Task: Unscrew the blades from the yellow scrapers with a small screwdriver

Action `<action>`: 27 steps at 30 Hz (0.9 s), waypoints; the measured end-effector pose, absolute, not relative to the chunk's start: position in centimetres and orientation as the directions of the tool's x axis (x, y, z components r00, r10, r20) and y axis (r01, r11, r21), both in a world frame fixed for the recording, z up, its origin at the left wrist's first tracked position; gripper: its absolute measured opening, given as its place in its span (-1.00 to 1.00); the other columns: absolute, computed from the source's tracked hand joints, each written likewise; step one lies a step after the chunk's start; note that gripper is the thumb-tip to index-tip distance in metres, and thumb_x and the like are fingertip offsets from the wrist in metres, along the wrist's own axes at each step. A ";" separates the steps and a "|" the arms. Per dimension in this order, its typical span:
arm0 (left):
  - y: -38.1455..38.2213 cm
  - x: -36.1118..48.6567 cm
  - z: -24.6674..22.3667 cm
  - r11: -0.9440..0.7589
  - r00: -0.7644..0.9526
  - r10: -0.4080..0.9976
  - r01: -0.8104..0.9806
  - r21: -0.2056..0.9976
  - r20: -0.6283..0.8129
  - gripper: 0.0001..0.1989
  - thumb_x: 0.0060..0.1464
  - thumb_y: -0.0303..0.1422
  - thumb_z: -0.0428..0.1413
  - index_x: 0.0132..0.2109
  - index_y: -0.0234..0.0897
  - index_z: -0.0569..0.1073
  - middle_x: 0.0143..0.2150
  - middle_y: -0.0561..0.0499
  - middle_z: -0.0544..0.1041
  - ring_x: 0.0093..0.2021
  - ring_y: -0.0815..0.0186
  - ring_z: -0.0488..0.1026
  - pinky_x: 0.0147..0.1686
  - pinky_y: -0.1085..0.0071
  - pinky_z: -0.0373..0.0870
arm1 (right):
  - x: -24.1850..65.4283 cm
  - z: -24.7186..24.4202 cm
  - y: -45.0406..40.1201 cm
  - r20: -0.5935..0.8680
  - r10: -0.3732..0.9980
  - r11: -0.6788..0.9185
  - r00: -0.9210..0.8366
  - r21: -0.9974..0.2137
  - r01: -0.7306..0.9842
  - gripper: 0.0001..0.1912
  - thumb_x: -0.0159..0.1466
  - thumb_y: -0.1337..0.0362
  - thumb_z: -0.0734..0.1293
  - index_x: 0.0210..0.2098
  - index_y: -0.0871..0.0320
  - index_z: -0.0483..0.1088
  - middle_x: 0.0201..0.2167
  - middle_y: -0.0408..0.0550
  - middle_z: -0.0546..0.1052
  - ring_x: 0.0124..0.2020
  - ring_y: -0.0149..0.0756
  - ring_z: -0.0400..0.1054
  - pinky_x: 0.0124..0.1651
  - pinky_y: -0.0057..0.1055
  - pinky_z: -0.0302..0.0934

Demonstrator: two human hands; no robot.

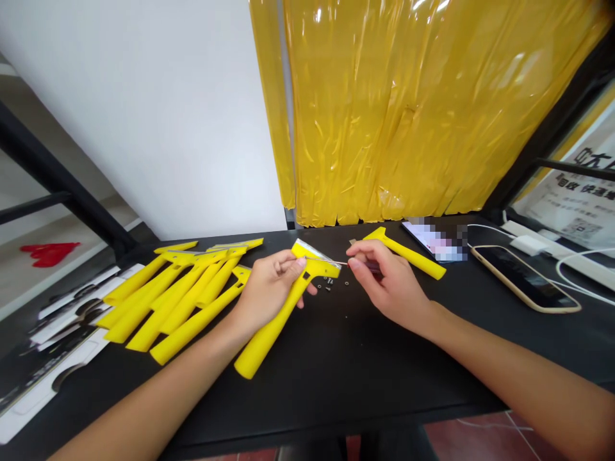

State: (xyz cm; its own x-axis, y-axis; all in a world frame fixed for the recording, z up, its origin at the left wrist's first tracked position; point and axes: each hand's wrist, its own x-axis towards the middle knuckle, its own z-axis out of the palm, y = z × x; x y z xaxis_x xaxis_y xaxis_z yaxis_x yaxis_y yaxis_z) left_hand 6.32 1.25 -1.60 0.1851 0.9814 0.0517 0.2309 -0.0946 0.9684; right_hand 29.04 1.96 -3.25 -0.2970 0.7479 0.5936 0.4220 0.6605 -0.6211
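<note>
My left hand (271, 282) is closed around the head of a yellow plastic scraper (269, 333), whose handle slants down toward the table's front edge. A pale, shiny strip runs along the scraper's top edge. In my closed right hand (384, 278) is a thin screwdriver (331, 261); its metal shaft lies along the scraper head, and its grip is mostly hidden by my fingers. Beneath, small screws and nuts (329, 282) lie loose on the black table. Left of my left hand rests a pile of similar yellow scrapers (177, 291).
Another yellow scraper (413, 255) lies behind my right hand. Further right are a phone with a lit screen (435, 240), a dark-screened phone (526, 278) and white cables. White-and-black cards (62, 378) are at the left. Yellow plastic sheeting (408, 128) hangs behind the table.
</note>
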 end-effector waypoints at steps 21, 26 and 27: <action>1.1 7.6 -3.9 0.269 0.517 0.800 0.144 0.952 -0.304 -0.75 0.27 -0.17 0.12 -0.11 -0.29 0.38 -0.45 -0.09 0.62 -0.56 0.29 0.52 -0.58 0.46 0.40 | 30.2 -1.7 2.2 0.582 0.690 0.722 -0.430 -0.515 0.462 -0.87 0.44 0.16 0.22 -0.19 0.06 0.31 -0.40 -0.15 0.47 -0.43 -0.37 0.35 -0.36 -0.42 0.22; 1.1 7.7 -3.5 0.280 0.531 0.784 0.161 0.946 -0.322 -0.74 0.22 -0.16 0.16 -0.14 -0.29 0.42 -0.49 -0.05 0.57 -0.55 0.30 0.50 -0.58 0.47 0.39 | 30.3 -1.8 1.9 0.611 0.711 0.694 -0.347 -0.531 0.486 -0.88 0.44 0.18 0.21 -0.12 0.04 0.33 -0.34 -0.10 0.48 -0.45 -0.36 0.33 -0.44 -0.40 0.20; 1.0 7.7 -3.4 0.268 0.528 0.788 0.166 0.949 -0.316 -0.73 0.20 -0.15 0.19 -0.16 -0.29 0.43 -0.50 -0.03 0.56 -0.57 0.32 0.48 -0.59 0.48 0.38 | 30.3 -1.8 1.9 0.625 0.713 0.688 -0.319 -0.537 0.487 -0.87 0.44 0.17 0.20 -0.12 0.04 0.34 -0.33 -0.09 0.49 -0.45 -0.35 0.33 -0.44 -0.39 0.20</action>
